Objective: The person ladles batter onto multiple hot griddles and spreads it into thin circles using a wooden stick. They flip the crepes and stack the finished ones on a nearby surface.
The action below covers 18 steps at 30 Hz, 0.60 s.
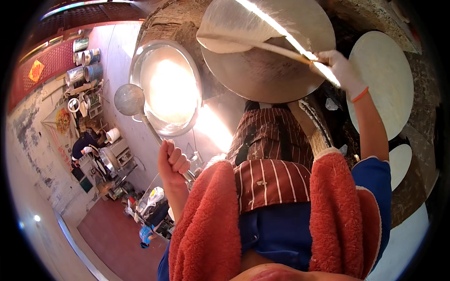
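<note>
My left hand [172, 161] is closed around the long handle of a ladle [129, 99]. The ladle's round bowl hangs by the left rim of a large metal basin [198, 100], which holds pale liquid [171, 89] lit brightly by the sun. My right hand [338, 70], in a white glove with an orange cuff, grips a long thin wooden stick [267, 46]. That stick reaches left across a big round griddle [262, 77]. At its far end lies a thin pale sheet, like a crepe [239, 21], over the griddle's far left part; whether the stick lifts it is unclear.
Right of the griddle lies a large round pale sheet [382, 86], with a smaller pale round [401, 164] nearer. Several cans [91, 57] line the left wall. One person [86, 143] bends at equipment there; another in blue [146, 234] is farther down.
</note>
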Each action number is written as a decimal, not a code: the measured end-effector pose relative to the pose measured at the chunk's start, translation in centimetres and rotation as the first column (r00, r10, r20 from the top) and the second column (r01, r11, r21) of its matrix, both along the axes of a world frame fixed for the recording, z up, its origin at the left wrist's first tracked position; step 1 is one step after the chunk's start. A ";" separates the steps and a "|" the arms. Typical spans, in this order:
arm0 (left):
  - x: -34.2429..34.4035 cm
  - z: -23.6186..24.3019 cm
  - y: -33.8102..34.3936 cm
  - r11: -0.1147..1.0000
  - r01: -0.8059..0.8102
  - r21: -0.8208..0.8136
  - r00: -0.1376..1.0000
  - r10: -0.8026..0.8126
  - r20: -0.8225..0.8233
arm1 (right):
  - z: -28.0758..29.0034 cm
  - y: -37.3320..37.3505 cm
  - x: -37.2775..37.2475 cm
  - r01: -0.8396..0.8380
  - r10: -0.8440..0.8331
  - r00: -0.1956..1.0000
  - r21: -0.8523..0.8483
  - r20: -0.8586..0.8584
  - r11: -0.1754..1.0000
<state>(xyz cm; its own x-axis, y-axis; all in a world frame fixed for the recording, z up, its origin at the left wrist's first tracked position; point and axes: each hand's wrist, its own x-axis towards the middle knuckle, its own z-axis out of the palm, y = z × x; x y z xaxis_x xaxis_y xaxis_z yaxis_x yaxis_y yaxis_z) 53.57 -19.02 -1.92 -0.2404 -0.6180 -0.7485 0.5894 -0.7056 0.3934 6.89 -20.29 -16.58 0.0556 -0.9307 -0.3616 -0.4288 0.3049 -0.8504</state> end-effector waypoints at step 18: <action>7.4 -1.0 -1.7 0.974 0.225 0.006 0.973 -0.225 -0.060 | -0.3 17.0 16.1 0.398 -0.454 0.870 0.272 0.191 0.876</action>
<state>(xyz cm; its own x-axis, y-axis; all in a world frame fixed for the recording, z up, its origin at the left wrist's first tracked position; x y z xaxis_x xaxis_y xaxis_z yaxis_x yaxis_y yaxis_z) 60.96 -20.75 -2.93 -0.4156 -0.5338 -0.7365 0.4364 -0.8274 0.3534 22.97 -3.28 -16.86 -0.2167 -0.7826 -0.5836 -0.0043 0.5985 -0.8011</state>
